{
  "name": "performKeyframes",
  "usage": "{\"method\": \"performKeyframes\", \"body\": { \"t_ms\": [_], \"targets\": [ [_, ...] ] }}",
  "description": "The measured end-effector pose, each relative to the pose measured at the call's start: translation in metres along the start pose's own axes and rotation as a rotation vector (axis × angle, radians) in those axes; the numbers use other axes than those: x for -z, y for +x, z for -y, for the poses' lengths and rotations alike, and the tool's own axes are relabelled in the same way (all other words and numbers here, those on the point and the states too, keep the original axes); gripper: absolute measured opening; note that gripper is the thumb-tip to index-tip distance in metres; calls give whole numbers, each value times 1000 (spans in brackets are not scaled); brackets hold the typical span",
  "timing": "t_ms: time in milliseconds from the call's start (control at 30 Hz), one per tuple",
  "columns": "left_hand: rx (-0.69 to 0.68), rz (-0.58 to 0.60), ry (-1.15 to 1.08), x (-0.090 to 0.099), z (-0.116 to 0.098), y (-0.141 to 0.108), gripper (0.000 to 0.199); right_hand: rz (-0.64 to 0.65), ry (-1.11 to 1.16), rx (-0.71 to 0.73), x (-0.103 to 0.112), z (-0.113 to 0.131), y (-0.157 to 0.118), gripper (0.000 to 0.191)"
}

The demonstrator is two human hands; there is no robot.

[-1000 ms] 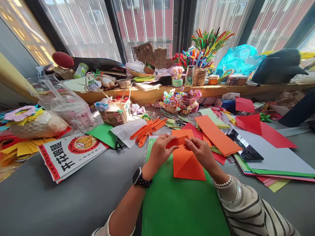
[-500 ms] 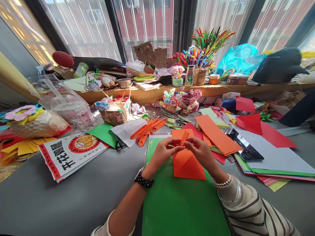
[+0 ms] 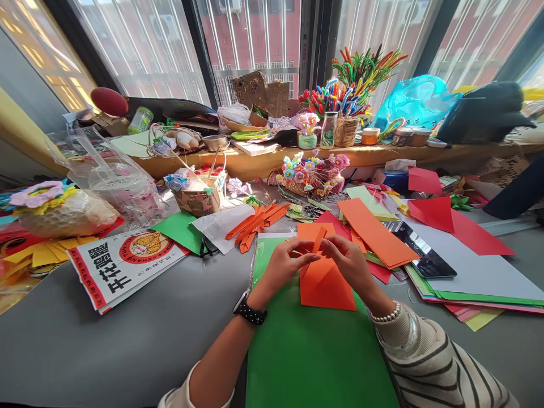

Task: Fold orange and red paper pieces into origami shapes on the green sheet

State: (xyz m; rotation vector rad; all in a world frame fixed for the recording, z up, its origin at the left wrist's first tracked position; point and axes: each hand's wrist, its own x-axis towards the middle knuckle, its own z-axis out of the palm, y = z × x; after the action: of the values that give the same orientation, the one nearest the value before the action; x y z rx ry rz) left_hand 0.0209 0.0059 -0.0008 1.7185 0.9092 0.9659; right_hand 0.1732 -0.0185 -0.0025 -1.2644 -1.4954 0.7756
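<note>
1. With the two hands as the hub of my dial and twelve toward the windows, I see at nine o'clock a flat white-and-red printed paper bag (image 3: 130, 266) with black lettering; just past nine lies a plain green paper sheet (image 3: 178, 232).
2. At ten o'clock I have a small brown basket with a thin upright handle (image 3: 198, 198); nearer the hub, between nine and ten, rests a loose white paper sheet (image 3: 223, 226), and beside it a heap of narrow folded orange paper strips (image 3: 257, 221).
3. The left hand (image 3: 287, 263), a black watch strap with white dots (image 3: 250, 313) on its wrist, grips a small narrow piece of orange paper (image 3: 319, 240) between thumb and fingers; that piece stands tilted at the hub, its lower part hidden by the fingers.
4. At twelve I see a cluster of pastel flowers (image 3: 312, 173); at six, a large smooth green sheet (image 3: 318, 357), bearing a creased bright orange paper sheet (image 3: 327, 292) just below the hands.
5. The right hand (image 3: 346, 258), wearing a white beaded bracelet (image 3: 386, 313), pinches the same small piece from its own side; neither grip is released.
6. Between two and three lie long flat orange paper rectangles (image 3: 378, 232); at three, a black smartphone (image 3: 429, 255) sits on a stack of large coloured sheets (image 3: 480, 277), white uppermost.
</note>
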Motion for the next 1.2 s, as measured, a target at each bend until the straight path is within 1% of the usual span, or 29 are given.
{"method": "performKeyframes", "body": {
  "t_ms": [500, 633, 933, 1200],
  "targets": [
    [65, -10, -65, -1, 2, 0, 32, 18, -2, -1, 0, -2, 2, 34],
    [75, 14, -84, -2, 1, 1, 32, 20, 2, -2, 0, -1, 2, 34],
    [62, 15, -41, -3, 1, 0, 31, -94, 25, -7, 0, 1, 0, 31],
    [43, 17, -28, -4, 2, 0, 32, -133, 35, -2, 0, 2, 0, 31]
  ]
}}
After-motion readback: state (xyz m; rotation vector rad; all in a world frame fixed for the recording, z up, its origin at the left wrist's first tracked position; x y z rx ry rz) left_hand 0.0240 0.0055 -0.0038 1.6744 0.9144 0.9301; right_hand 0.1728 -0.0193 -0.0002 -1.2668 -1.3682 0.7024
